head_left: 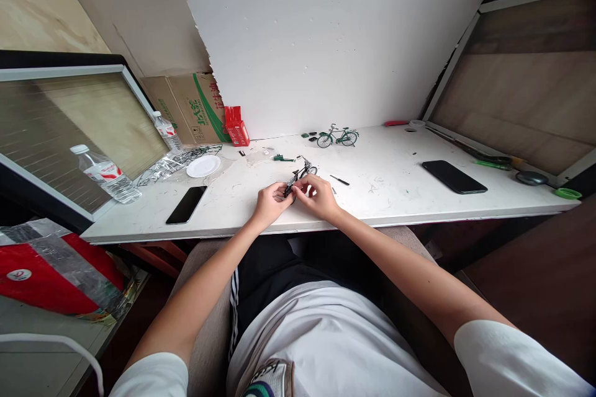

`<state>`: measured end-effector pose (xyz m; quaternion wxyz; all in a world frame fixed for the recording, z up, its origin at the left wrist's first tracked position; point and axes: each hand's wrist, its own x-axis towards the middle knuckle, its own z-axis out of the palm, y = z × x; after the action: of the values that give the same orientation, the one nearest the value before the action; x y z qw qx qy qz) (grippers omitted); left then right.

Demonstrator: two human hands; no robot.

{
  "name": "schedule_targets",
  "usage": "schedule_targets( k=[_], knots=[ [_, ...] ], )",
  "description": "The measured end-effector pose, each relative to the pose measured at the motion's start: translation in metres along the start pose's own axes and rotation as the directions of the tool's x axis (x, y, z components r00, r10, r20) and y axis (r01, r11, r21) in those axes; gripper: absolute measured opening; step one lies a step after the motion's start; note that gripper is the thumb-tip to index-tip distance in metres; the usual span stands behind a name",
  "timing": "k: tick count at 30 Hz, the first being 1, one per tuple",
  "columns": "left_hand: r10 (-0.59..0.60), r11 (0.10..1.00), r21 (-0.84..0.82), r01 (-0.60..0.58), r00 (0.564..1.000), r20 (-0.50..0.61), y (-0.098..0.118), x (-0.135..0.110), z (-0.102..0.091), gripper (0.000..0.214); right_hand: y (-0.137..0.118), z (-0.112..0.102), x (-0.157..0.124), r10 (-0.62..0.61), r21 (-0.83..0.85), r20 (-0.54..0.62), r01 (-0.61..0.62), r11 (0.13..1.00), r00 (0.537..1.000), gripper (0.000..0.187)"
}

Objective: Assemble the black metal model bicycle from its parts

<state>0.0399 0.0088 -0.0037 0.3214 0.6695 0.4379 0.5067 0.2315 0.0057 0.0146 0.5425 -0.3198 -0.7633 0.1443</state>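
Observation:
Near the table's front edge, a small black model bicycle [306,169] is between my two hands, its front wheel and handlebar pointing away from me. My left hand [271,203] is closed around its near end from the left. From the right, my right hand [317,196] pinches the same end, so the rear part is largely hidden by my fingers. A green model bicycle [338,136] stands whole farther back. A small dark screwdriver [339,180] lies right of my right hand. Behind the black bicycle is a small green part [282,158].
Phones lie at left [187,205] and right [454,177]. A white plate [203,166], plastic bottles [106,175], a red box [237,126] and a carton [186,105] are at the left. A white foam board [335,49] stands at the back; a computer mouse [532,178] sits far right.

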Motion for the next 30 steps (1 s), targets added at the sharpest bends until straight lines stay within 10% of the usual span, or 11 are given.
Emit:
schedule_targets(
  k=[30],
  knots=[
    [0.159, 0.973, 0.154, -0.169, 0.984, 0.078, 0.019, -0.006, -0.006, 0.02, 0.003, 0.001, 0.001, 0.049, 0.035, 0.012, -0.049, 0.998, 0.999, 0.024]
  ],
)
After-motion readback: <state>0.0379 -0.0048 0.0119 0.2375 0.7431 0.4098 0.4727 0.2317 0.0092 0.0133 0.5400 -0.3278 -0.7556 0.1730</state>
